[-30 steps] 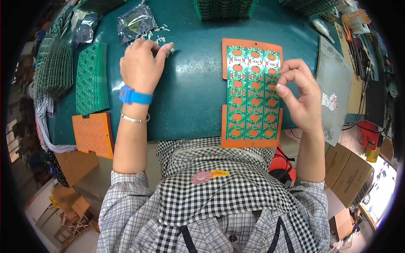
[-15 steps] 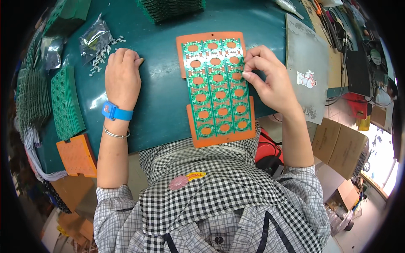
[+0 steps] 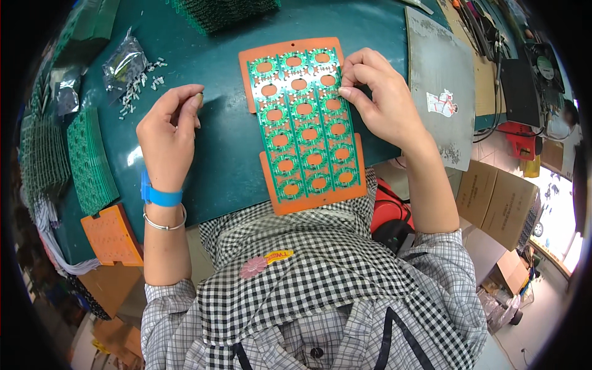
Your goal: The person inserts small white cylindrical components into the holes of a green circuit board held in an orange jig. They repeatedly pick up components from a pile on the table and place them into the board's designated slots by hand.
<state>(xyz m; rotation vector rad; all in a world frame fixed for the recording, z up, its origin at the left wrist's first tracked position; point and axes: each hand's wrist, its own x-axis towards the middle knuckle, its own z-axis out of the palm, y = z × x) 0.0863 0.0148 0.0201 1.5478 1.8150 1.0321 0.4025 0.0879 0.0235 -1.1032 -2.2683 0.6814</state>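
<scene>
A panel of green circuit boards point(image 3: 305, 110) with oval openings lies on two orange fixture plates point(image 3: 314, 203) at the table's front edge. My right hand point(image 3: 385, 98) is at the panel's upper right edge, its thumb and fingers pinched together; anything between the tips is too small to make out. To the left of the panel, my left hand point(image 3: 168, 132) hovers above the table with fingertips and thumb drawn together, what they hold hidden. Beyond it, small white parts point(image 3: 131, 97) are scattered beside a clear plastic bag point(image 3: 125, 61).
Stacks of green boards stand at the left point(image 3: 92, 161) and far edge point(image 3: 225, 13). Another orange plate point(image 3: 112, 234) sits at the near left corner. A grey metal sheet point(image 3: 439, 86) covers the table's right part. Cardboard boxes point(image 3: 499, 200) stand at the right.
My left hand has turned thumb-side up and drawn its fingers together, shifting slightly toward me. My right hand stays at the panel's edge. The whole view has shifted a little.
</scene>
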